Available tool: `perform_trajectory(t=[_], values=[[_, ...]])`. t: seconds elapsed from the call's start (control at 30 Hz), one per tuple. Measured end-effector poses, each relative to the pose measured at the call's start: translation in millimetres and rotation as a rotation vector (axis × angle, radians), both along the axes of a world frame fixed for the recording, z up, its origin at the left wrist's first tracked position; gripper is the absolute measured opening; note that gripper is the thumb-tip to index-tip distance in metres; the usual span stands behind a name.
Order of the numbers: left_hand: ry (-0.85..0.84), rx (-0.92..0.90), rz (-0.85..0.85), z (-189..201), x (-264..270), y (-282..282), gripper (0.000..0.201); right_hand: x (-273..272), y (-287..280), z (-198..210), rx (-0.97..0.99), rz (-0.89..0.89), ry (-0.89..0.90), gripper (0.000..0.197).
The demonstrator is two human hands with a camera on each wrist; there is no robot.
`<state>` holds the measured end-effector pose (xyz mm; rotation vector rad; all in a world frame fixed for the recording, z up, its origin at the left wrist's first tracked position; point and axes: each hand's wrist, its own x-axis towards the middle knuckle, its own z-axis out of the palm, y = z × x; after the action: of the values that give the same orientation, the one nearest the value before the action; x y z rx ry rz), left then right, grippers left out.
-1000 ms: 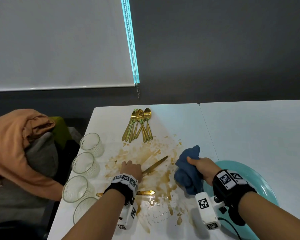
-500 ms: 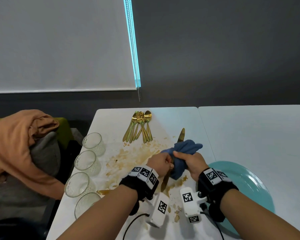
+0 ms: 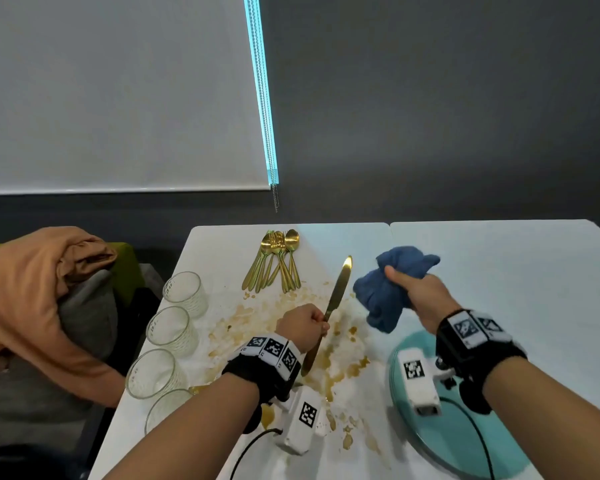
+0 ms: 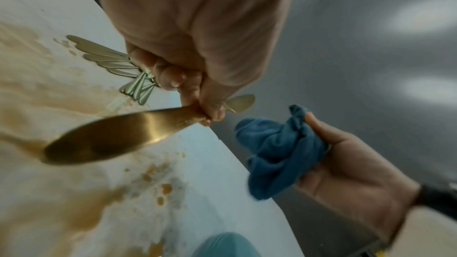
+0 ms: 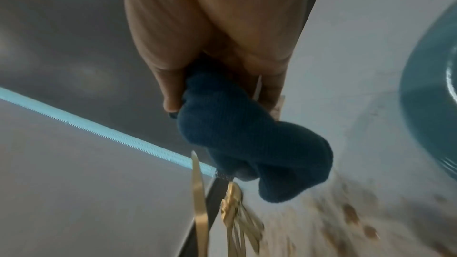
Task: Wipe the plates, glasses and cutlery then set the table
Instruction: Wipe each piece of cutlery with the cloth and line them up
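My left hand (image 3: 303, 325) grips a gold knife (image 3: 337, 292) by its middle above the stained white table (image 3: 361, 244), blade pointing away; the left wrist view shows the knife (image 4: 118, 136) close up in my left hand (image 4: 197, 77). My right hand (image 3: 418, 292) clutches a bunched blue cloth (image 3: 385, 296) just right of the blade, apart from it. The right wrist view has the cloth (image 5: 242, 140) and the knife (image 5: 200, 208). A pile of gold spoons and forks (image 3: 278, 261) lies at the table's far side. Several glasses (image 3: 184, 292) line the left edge. A teal plate (image 3: 465, 441) sits under my right wrist.
Brown spilled liquid (image 3: 329, 358) covers the middle of the table. Another gold utensil (image 3: 198, 389) lies partly hidden by my left forearm. An orange garment (image 3: 32, 289) drapes over a chair to the left. A second white table (image 3: 516, 271) adjoins on the right.
My left hand lifted the knife from the spill. The cloth was wrapped round the blade half a second ago; now my right hand has pulled it off to the right.
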<state>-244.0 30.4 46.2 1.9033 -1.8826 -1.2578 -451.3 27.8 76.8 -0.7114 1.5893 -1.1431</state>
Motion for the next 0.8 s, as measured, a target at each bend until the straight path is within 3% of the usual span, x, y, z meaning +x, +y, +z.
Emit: perform_trajectory(t=[0.13,0.2,0.37,0.47,0.57,0.7,0.8], values=[[0.022,-0.043,-0.03,14.8,-17.2,-1.2,0.011,34.1,25.8,-9.9,0.03,0.274,-0.126,0.037],[-0.015,-0.073,-0.102,20.2,-26.4,0.9,0.018,48.3,25.8,-14.3,0.065,0.287,-0.117,0.037],[-0.057,-0.071,-0.237,23.2,-35.5,9.5,0.025,46.9,8.5,-16.6,0.122,0.032,-0.088,0.014],[-0.009,-0.046,-0.218,25.3,-35.1,8.2,0.003,31.0,-2.7,-5.1,0.092,-0.049,-0.137,0.025],[0.057,-0.029,-0.15,24.0,-32.9,5.5,0.024,10.6,-14.2,6.3,0.033,-0.118,-0.141,0.03],[-0.003,-0.039,-0.152,18.7,-23.9,8.5,0.011,-22.0,-22.1,14.0,-0.031,-0.289,-0.163,0.046],[0.047,-0.036,-0.021,11.1,-17.1,5.0,0.021,-33.3,-10.6,18.4,-0.076,-0.238,-0.246,0.037]])
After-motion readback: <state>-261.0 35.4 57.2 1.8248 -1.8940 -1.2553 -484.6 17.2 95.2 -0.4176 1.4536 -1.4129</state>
